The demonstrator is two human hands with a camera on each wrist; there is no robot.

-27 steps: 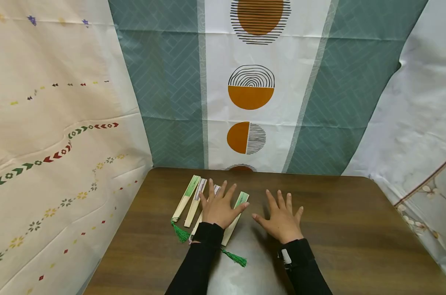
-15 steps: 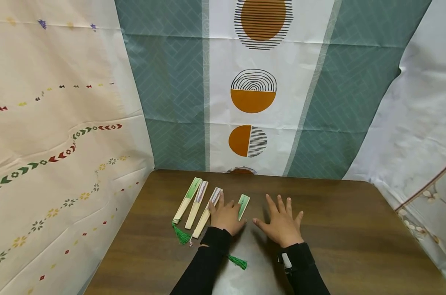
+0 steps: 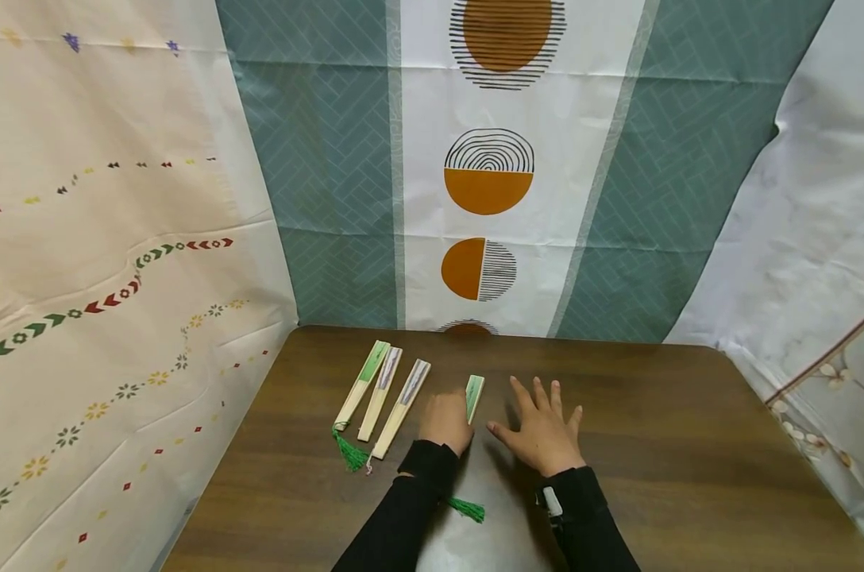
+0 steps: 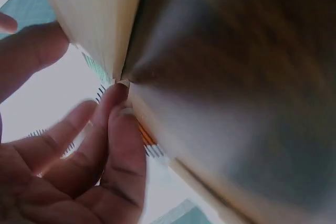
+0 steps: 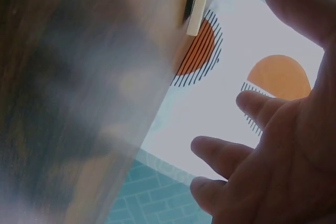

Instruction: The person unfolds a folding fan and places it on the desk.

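Note:
In the head view my left hand point(image 3: 446, 419) pinches a closed folding fan with a green end point(image 3: 475, 397), its fingers curled beside it and covering its middle. The fan's green tassel point(image 3: 468, 509) pokes out beyond the left sleeve. Seen from the left wrist, the pale wooden fan point(image 4: 97, 9) stands between the thumb point(image 4: 37, 51) and the curled fingers, whose tips meet its edge. My right hand point(image 3: 545, 433) hovers over the table to the right, fingers spread, holding nothing. In the right wrist view its fingers are extended, and a fan's end point(image 5: 197, 17) shows at the top.
Left of my left hand lie three more closed folding fans: one green-ended point(image 3: 360, 385) with a green tassel point(image 3: 349, 453), and two with purplish ends, point(image 3: 380, 395) among them the shorter-looking one. The brown wooden table point(image 3: 661, 445) ends at a patterned cloth point(image 3: 332, 199) behind.
My left hand has come down from above the fans with fingers spread, moved slightly right, and curled its fingers round the rightmost fan. The right hand has barely moved.

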